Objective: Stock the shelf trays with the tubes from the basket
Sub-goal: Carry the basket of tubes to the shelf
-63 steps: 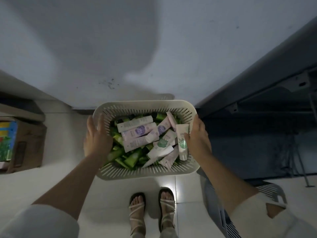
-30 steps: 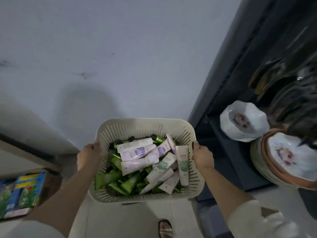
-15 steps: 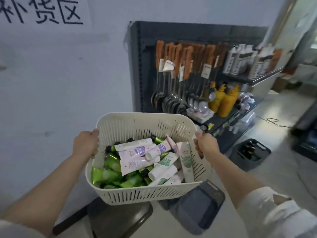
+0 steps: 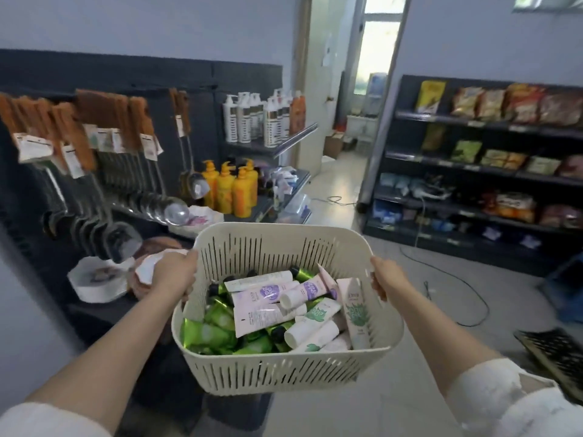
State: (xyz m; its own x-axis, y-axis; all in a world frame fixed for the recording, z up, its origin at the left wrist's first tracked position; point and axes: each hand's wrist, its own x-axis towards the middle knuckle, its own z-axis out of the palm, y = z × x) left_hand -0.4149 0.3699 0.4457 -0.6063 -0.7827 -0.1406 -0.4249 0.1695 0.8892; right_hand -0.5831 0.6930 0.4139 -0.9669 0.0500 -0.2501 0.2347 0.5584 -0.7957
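Observation:
A cream slotted basket [image 4: 274, 370] is carried in front of me at waist height. It holds several tubes: pale pink and white ones [image 4: 265, 294] lie on top, shiny green ones [image 4: 208, 332] underneath on the left. My left hand [image 4: 172, 274] grips the basket's left rim. My right hand [image 4: 386, 279] grips the right rim. No shelf trays for the tubes can be made out.
On the left a dark shelf unit carries hanging ladles [image 4: 104, 197], yellow pump bottles [image 4: 232, 190], white bottles [image 4: 252, 121] and patterned bowls [image 4: 94, 279]. A snack shelf [image 4: 485, 171] stands at the right. Cables [image 4: 457, 298] trail across the floor; a black crate [image 4: 555, 354] lies low right.
The view has swung up from the floor and wall to the shop aisle. The basket stays held by both hands and has come along to the right.

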